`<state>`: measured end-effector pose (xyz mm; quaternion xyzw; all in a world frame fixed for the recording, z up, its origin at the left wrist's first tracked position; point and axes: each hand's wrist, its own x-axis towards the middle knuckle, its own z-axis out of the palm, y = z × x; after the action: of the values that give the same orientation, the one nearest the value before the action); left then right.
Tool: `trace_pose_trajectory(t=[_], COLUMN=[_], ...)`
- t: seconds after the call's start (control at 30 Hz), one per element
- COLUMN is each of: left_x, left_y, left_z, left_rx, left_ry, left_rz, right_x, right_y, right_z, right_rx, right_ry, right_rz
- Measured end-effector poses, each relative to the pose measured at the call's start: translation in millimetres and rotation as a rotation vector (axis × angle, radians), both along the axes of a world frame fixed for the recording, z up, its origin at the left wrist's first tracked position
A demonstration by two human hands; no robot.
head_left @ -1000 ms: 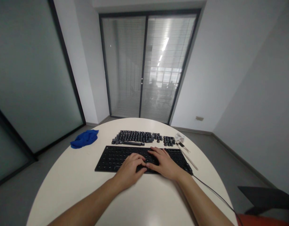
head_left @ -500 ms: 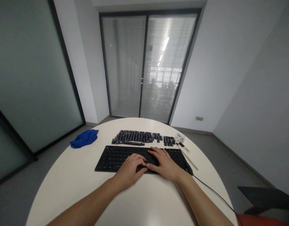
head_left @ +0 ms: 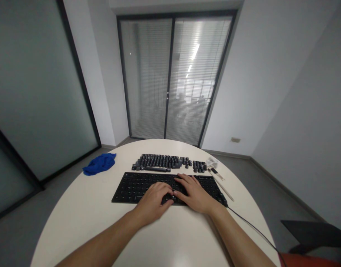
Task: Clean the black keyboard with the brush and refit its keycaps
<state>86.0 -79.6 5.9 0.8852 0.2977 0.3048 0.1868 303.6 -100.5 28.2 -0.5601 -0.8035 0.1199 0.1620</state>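
Observation:
A black keyboard (head_left: 128,187) stripped of its keycaps lies across the table in front of me. My left hand (head_left: 155,200) rests over its lower middle, the fingers bent and the thumb parted from them along the front edge; I see nothing held between them. My right hand (head_left: 194,193) lies on the keyboard's right half, fingers stretched towards the back and thumb tip close to the left index finger. Both hands cover part of the key field. Behind the keyboard, loose dark keycaps (head_left: 159,161) sit in rows, with a long spacebar cap (head_left: 156,169) at their front.
The round white table (head_left: 76,218) carries a blue cloth (head_left: 100,164) at the left. To the right lie a clear plastic bag (head_left: 212,162), a small black-headed tool (head_left: 214,171) and a thin pale stick (head_left: 226,191). The keyboard cable (head_left: 251,224) runs off at lower right, near a chair (head_left: 315,233).
Hardly anything differs. The tips of my left index finger and right thumb have shifted slightly over the keyboard; the keyboard and keycaps stay in place.

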Motion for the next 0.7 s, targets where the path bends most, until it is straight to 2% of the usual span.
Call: trace_pose_trajectory(t=[0.7], left_x=[0.9], left_y=[0.0], left_z=[1.3], left_rx=[-0.055], left_ry=[-0.01], left_rz=[0.03], right_x=[0.8], right_y=[2.8], right_z=[-1.3], right_rx=[-0.014], right_ry=[0.037], right_rz=[-0.008])
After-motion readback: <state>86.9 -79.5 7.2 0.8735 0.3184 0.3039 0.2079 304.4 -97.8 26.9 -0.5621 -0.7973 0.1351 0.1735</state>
